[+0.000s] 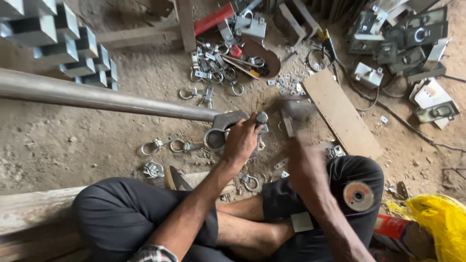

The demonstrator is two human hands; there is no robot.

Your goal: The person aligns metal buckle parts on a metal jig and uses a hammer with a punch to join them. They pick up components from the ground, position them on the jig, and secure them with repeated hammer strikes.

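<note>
A person sits cross-legged on a dirt floor point(73, 145), the left hand point(241, 140) closed in a firm grip over a small metal ring clamp point(216, 138) that rests at the end of a long steel pipe point(97, 97). The pipe's long axis runs from the far left edge rightward, ending just under that hand. The right hand point(303, 162), blurred, is closed on a hammer point(291, 114) whose head hovers just right of the clamp and slightly beyond it; how tight its grip is cannot be told. The left hand is touching the clamp, the right stays apart from it. More ring clamps point(162, 145) lie scattered near the pipe, and a grinding disc point(358, 196) sits on the right knee.
</note>
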